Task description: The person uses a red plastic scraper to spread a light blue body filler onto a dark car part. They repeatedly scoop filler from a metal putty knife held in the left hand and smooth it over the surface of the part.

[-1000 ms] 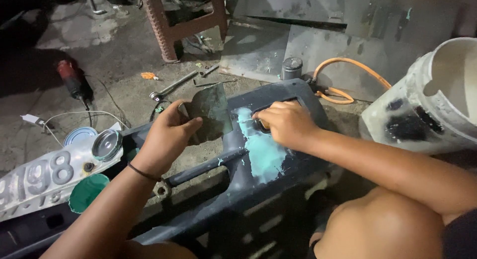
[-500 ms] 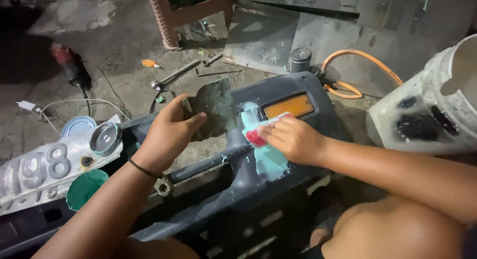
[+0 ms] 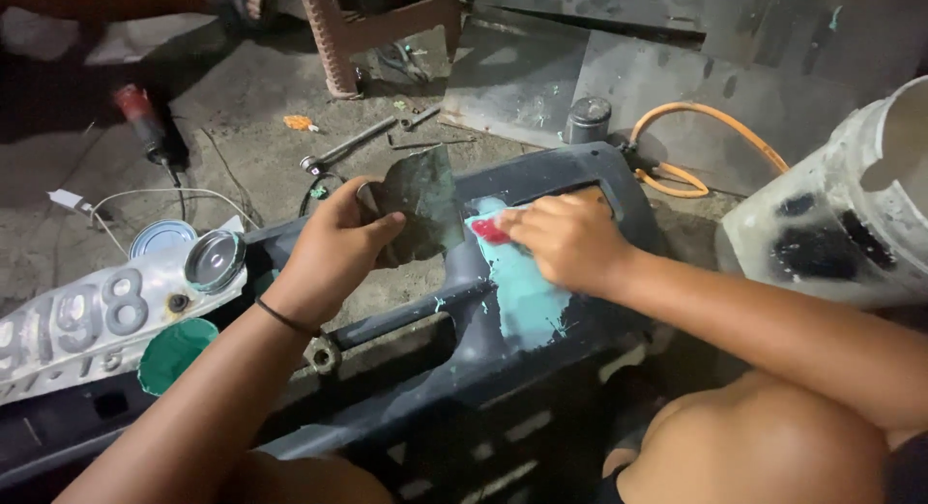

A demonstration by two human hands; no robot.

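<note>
The person kneels behind a big dark plastic car part [image 3: 541,369] that lies on the ground in front of their knees. The step looks like spreading soft green paste [image 3: 517,282] over a spot on this part.

The right hand [image 3: 570,238] is closed on a small red spreader [image 3: 488,230] and presses it flat on the top edge of the green patch. The left hand [image 3: 333,248] is clamped on a dark flat board [image 3: 420,204], held tilted just beside the patch. The board looks smeared with the same stuff. The two hands are near each other but do not touch.

The paste is pale green and smooth in the middle, with thin drips at the bottom. It sits on the upper face of the part, next to a long slot.

The next move, I think, needs a slow, even wipe with the spreader kept flat, so the paste stays thin and has no lumps.

To the left lie a white number plate [image 3: 87,320] and an open tin [image 3: 215,259]. Farther off on the floor are a wrench [image 3: 348,146], a red power tool [image 3: 140,122] and an orange hose [image 3: 706,137].
</note>
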